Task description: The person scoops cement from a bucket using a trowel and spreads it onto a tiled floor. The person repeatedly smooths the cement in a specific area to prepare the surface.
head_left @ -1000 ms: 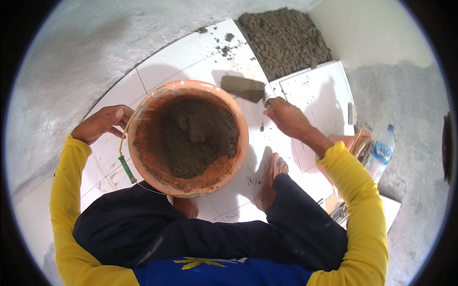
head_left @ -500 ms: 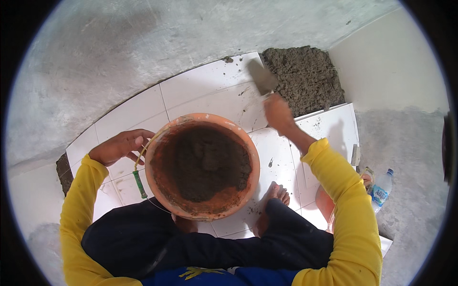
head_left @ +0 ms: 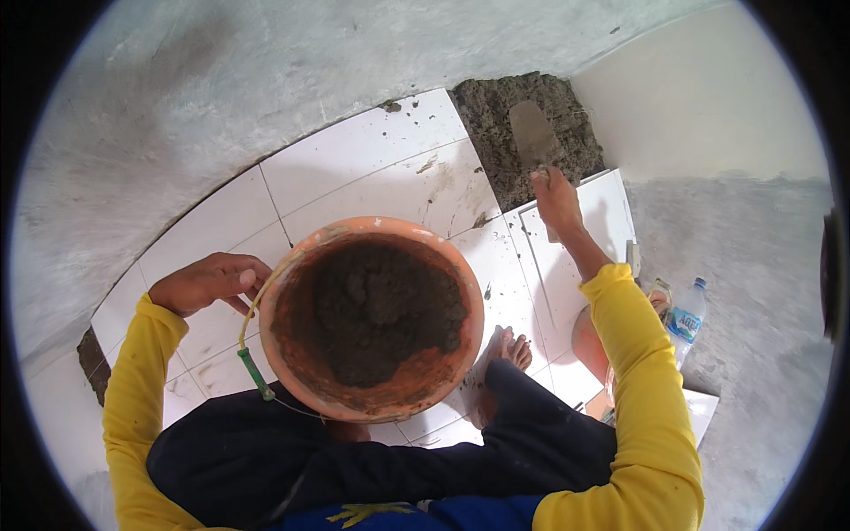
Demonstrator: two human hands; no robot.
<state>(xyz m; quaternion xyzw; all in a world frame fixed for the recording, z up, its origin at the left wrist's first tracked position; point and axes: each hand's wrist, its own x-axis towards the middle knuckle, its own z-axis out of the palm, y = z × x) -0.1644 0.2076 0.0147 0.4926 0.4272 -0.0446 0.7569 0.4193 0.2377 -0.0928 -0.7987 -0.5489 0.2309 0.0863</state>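
Observation:
My right hand is closed round the handle of a trowel. Its grey blade lies over the patch of wet mortar in the far right corner. Between my legs, an orange bucket holds a heap of dark mortar. My left hand is at the bucket's left side, fingers apart and pointing toward the rim, beside the yellow part of the bucket handle. Some fingertips are hard to make out there. The handle's green grip hangs down on the outside.
White floor tiles run along the curved-looking grey wall. Loose tiles lie stacked beside the mortar patch. At right stand a plastic bottle and a second orange container. My bare foot rests near the bucket.
The trowel has moved right, from the edge of the white tile onto the mortar patch, with my right hand. My left hand stays beside the bucket. The whole view has shifted slightly.

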